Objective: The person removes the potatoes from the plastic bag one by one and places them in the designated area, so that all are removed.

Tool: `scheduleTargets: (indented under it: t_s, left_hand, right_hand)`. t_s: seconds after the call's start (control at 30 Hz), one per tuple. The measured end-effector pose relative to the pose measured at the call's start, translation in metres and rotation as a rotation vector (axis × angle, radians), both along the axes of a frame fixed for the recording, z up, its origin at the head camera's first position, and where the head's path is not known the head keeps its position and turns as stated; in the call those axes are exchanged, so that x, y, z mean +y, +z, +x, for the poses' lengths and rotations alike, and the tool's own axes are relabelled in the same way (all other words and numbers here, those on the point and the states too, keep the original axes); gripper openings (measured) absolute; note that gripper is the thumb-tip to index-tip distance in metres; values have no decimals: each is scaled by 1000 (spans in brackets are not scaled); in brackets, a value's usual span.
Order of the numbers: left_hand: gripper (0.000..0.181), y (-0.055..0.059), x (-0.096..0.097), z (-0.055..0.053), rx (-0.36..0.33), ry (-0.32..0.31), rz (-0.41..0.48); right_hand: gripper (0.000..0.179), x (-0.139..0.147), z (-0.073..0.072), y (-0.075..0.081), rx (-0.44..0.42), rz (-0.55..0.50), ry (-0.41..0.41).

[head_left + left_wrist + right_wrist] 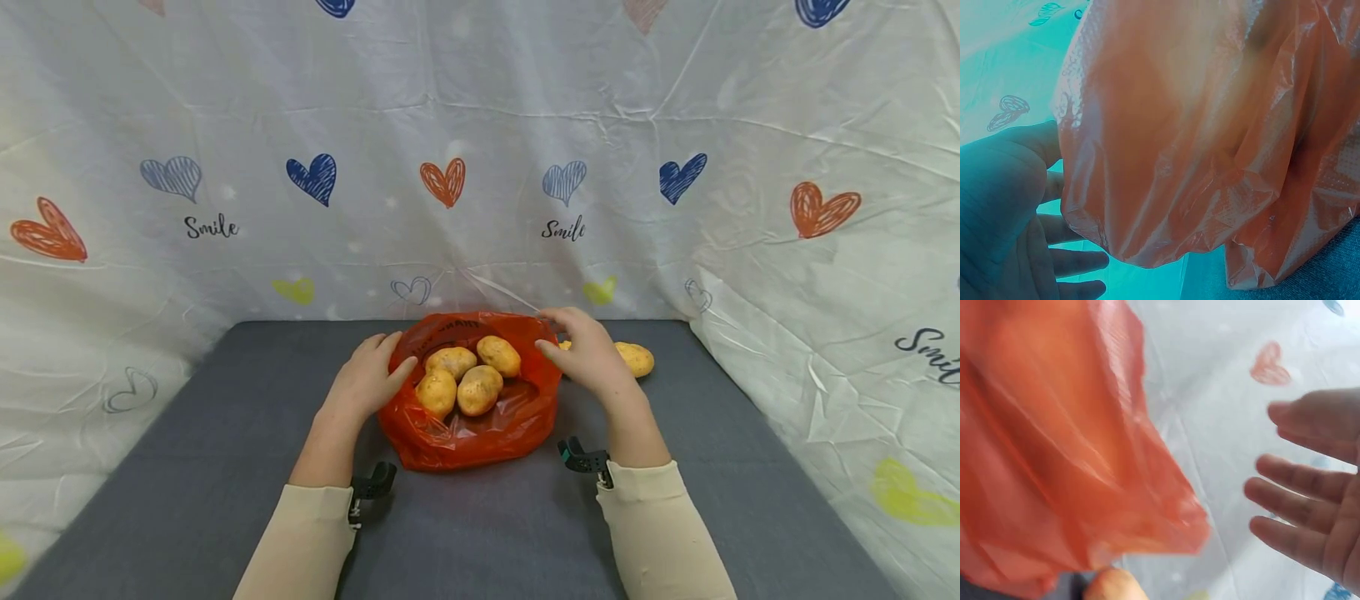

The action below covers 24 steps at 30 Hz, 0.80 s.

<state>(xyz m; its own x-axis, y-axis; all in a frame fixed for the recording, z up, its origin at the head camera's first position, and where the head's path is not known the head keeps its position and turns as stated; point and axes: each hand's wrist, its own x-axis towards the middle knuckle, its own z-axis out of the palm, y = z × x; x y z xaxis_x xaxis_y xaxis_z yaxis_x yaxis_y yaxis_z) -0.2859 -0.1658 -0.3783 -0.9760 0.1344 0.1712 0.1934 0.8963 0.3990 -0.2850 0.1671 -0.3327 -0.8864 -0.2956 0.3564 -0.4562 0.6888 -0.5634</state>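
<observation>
A red plastic bag (pixel 480 446) lies with its mouth spread wide, and several potatoes (pixel 480 390) show inside it. At the bag's left side is my left hand (pixel 367 377), thumb over the rim; in the left wrist view its fingers (pixel 1079 261) stretch out beside and partly behind the plastic. My right hand (pixel 588 350) hovers near the right rim with its fingers spread. From the right wrist, a gap shows between those fingertips (pixel 1266 494) and the bag (pixel 1085 456).
To the right of the bag, a potato (pixel 636 359) sits beyond my right hand, and another (pixel 565 345) is mostly hidden by that hand. A dark grey tabletop (pixel 480 542) meets a white cloth (pixel 495 108) printed with hearts at the back.
</observation>
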Motion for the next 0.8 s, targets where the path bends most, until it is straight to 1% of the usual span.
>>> scheduleTargets:
  t_s: [0.1, 0.2, 0.47, 0.63, 0.8]
  left_hand:
    - [68, 0, 0, 0, 4, -2, -3]
    - [67, 0, 1, 0, 5, -2, -3]
    - [65, -2, 0, -1, 8, 3, 4]
    - [65, -3, 1, -2, 10, -3, 3]
    - [64, -1, 1, -1, 11, -4, 2]
  right_hand:
    - [44, -14, -1, -6, -64, 59, 41]
    - [46, -26, -4, -14, -115, 116, 64]
    - [52, -57, -13, -44, -176, 211, 153]
    - [55, -63, -15, -55, -170, 251, 147]
    - [53, -62, -17, -60, -136, 290, 132]
